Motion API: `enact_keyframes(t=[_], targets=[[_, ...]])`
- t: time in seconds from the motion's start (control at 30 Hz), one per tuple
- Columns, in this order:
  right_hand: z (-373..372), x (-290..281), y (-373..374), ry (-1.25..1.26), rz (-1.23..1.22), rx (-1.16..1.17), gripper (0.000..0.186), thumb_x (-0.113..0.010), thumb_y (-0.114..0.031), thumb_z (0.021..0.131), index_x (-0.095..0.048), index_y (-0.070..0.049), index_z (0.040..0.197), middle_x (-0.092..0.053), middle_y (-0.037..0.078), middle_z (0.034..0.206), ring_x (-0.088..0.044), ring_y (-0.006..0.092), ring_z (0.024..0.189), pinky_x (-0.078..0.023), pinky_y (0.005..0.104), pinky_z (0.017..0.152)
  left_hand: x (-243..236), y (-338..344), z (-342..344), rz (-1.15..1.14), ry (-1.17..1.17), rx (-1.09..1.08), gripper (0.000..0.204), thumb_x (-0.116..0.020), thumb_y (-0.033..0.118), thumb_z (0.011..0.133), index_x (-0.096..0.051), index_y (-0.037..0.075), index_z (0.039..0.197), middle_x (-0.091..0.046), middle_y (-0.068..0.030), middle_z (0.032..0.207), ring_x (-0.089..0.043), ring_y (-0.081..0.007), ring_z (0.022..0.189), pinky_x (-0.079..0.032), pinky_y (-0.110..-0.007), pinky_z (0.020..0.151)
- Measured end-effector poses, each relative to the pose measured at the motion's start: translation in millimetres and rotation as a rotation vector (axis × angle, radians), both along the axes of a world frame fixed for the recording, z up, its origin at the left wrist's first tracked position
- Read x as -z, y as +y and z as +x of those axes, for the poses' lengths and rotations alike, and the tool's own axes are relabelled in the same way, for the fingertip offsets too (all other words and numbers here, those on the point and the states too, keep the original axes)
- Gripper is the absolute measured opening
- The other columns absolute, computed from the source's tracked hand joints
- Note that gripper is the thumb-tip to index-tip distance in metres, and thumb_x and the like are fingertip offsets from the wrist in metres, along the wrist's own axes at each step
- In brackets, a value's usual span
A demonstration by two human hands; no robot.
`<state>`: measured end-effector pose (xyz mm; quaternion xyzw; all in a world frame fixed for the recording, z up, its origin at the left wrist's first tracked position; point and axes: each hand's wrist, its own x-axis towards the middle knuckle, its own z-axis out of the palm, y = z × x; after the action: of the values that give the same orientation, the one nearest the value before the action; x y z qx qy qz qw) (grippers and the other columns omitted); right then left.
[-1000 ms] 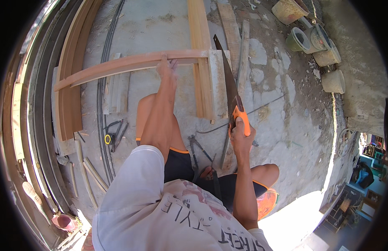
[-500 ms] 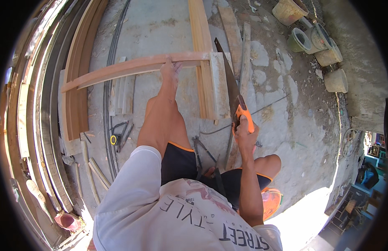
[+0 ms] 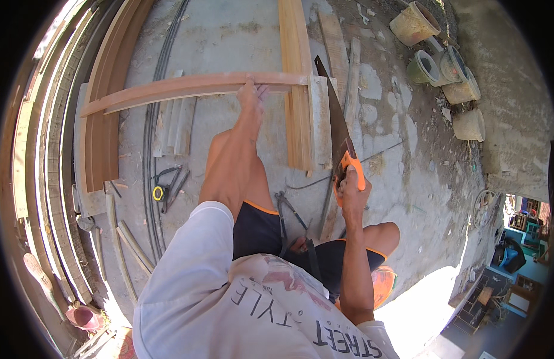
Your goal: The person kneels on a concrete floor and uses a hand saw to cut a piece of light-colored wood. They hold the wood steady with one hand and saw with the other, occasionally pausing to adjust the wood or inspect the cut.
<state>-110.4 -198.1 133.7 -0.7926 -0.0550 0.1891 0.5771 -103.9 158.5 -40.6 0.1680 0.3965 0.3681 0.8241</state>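
Far left of left grip [image 3: 252, 96]: long planks [image 3: 49, 179], side by side. Nearer to it, also leftward: brown boards [image 3: 102, 149], stacked, with the left end of a reddish wooden bar [image 3: 187, 84] lying across them. Dark rods [image 3: 148, 155] run lengthwise on the floor, left of the same grip, passing under the bar. Small black tool with yellow ring [image 3: 158, 193]: on the floor, below and left of left grip.

Left grip: closed on the bar, right of its mid-length, fingers at the near edge. Dark two-armed hand tool [image 3: 280, 196] lies below and slightly right of it.

Right of left grip: pale boards [image 3: 298, 137], bar's right end across them. Whitish block [image 3: 320, 125] just beside that end, above and left of right grip [image 3: 352, 190].

Right grip: closed around the orange handle of a handsaw [image 3: 338, 119]. Blade extends up and slightly left from it, alongside the block's right edge; contact between the two cannot be determined. Buckets [image 3: 470, 124]: well apart, above and right of right grip.
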Motion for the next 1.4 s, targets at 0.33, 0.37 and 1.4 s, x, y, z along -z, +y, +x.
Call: enact_keyframes(t=[0.33, 0.37, 1.4], targets=[[10, -9, -8, 0.086, 0.010, -0.036, 0.037, -0.062, -0.032, 0.105, -0.061, -0.004, 0.082, -0.055, -0.001, 0.065, -0.048, 0.0070, 0.055, -0.038, 0.0267, 0.050, -23, -28, -7, 0.055, 0.295, 0.236, 0.083, -0.052, 0.059, 0.107, -0.036, -0.006, 0.158, -0.051, -0.0271, 0.153, -0.052, -0.0434, 0.141, -0.037, -0.057, 0.120], [12, -13, -9, 0.083, 0.005, -0.028, 0.039, -0.063, -0.035, 0.105, -0.059, -0.006, 0.080, -0.053, -0.002, 0.064, -0.046, 0.0064, 0.053, -0.037, 0.0269, 0.049, -24, -51, 7, 0.138, 0.362, 0.280, 0.087, -0.051, 0.063, 0.106, -0.037, -0.005, 0.158, -0.051, -0.0272, 0.154, -0.050, -0.0435, 0.143, -0.036, -0.058, 0.120], [-78, -109, -199, 0.017, -0.145, -0.240, 0.032, -0.064, -0.021, 0.103, -0.072, 0.006, 0.117, -0.063, 0.006, 0.074, -0.054, 0.0115, 0.068, -0.048, 0.0310, 0.064, -51, -169, 73, 0.704, 1.190, 0.351, 0.077, -0.039, 0.060, 0.107, -0.061, -0.006, 0.142, -0.068, -0.0382, 0.125, -0.062, -0.0558, 0.121, -0.046, -0.058, 0.107]])
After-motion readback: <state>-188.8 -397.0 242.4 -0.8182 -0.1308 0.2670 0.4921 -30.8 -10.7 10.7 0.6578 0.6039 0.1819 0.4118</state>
